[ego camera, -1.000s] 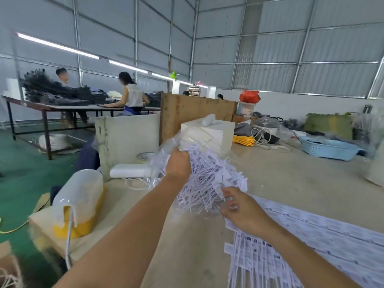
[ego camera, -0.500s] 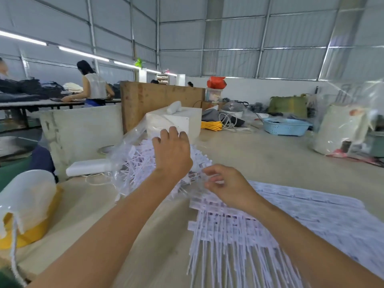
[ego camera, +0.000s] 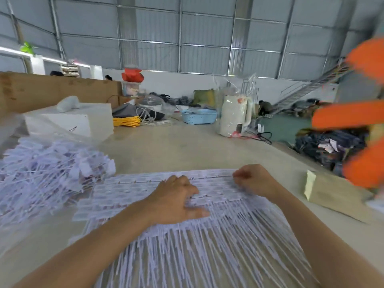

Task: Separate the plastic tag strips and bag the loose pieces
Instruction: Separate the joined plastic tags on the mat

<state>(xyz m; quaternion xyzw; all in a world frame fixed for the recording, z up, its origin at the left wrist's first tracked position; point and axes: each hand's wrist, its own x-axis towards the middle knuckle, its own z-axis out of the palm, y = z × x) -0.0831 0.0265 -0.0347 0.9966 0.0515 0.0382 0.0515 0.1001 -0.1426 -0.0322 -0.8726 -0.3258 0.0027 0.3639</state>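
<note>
The fingers [ego camera: 193, 212] of the left hand [ego camera: 176, 201] lie spread and fairly straight, pressing flat on the sheet of joined tag strips [ego camera: 207, 235] near its middle. The right hand [ego camera: 254, 180] sits at the far right part of the same sheet with its fingers curled under; motion blur hides whether they pinch a strip or only rest on it, so I cannot tell what they hold.

The tag strips lie flat on the table [ego camera: 176, 150] right in front of the person, their square heads in rows toward the far edge and their thin tails fanning toward the camera. Just to the left, touching the sheet's corner, is a heap of loose tag pieces [ego camera: 47, 169], tangled and piled up inside a clear plastic bag [ego camera: 12, 129] whose film rises behind and over them.

To the right of the sheet, near but apart from it, lies a flat brown paper packet [ego camera: 332, 194] on the table edge. Farther back on the table stand a white box [ego camera: 68, 119] with a pale rounded object on top, a yellow coil of cord [ego camera: 126, 121], a light blue basket [ego camera: 198, 116] and a white kettle [ego camera: 234, 115] wrapped in clear plastic. A blurred orange shape [ego camera: 361, 115] fills the right edge.
</note>
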